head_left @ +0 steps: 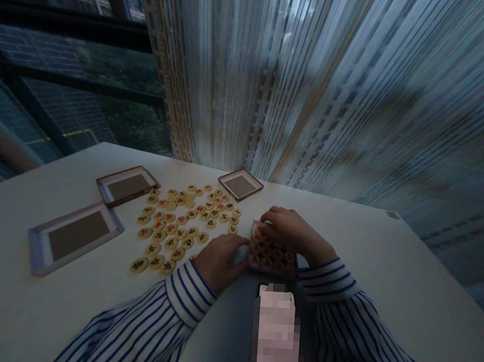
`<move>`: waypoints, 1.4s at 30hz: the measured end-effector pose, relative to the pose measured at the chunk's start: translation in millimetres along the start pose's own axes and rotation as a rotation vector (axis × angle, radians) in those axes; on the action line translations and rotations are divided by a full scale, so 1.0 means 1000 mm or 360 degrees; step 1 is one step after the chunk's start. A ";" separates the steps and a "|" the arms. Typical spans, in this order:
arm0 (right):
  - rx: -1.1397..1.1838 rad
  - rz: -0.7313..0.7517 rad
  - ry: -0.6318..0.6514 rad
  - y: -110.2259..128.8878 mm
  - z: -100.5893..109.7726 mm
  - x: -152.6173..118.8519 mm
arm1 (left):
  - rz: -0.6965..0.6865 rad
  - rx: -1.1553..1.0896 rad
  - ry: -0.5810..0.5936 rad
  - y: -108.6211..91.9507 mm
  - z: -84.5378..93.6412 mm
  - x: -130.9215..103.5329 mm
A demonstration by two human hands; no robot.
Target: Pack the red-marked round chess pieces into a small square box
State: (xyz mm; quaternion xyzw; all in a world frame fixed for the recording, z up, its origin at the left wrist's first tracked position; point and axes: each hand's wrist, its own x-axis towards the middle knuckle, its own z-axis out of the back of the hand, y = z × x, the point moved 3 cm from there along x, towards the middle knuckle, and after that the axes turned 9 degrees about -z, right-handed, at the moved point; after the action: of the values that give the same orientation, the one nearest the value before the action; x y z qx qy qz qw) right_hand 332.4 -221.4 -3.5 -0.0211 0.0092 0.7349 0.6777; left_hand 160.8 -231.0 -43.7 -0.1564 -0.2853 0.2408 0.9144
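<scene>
A small box [250, 264] holds rows of round xiangqi pieces [266, 263] with red characters. My right hand [294, 231] reaches over the box from the right, its fingers bent down at the far left corner around a xiangqi piece [258, 235]. Part of the box's far side is hidden under that hand. At the box's left wall, my left hand [222, 261] rests with thumb and forefinger apart, their tips against the edge. To its left, many loose xiangqi pieces [181, 220] with red or black characters lie scattered on the white table [107, 309].
Two open trays or lids [74, 236] [127, 185] lie on the left. A smaller brown-rimmed tray [240, 185] is at the back. A phone-like object [276, 330], its screen blurred out, lies in front of the box. A striped curtain [248, 83] hangs behind the table.
</scene>
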 end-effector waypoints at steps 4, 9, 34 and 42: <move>-0.0012 -0.0038 0.0024 -0.002 0.003 -0.001 | 0.0002 -0.0016 0.0009 0.001 0.000 0.000; -0.0058 -0.0035 0.0049 -0.002 0.000 -0.001 | 0.0002 -0.0010 0.0019 0.002 -0.001 0.000; -0.0180 -0.0027 0.0086 0.005 -0.005 0.002 | -0.0011 0.0000 0.0019 0.003 -0.004 -0.002; -0.0196 0.0007 0.0019 0.005 -0.007 0.002 | 0.0019 0.0008 0.0088 0.000 -0.002 0.000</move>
State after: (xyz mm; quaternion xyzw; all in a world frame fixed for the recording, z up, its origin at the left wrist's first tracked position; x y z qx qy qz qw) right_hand 327.6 -219.8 -10.9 -0.0673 -0.0320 0.7355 0.6734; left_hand 161.5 -231.2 -45.4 -0.1625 -0.2584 0.2425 0.9209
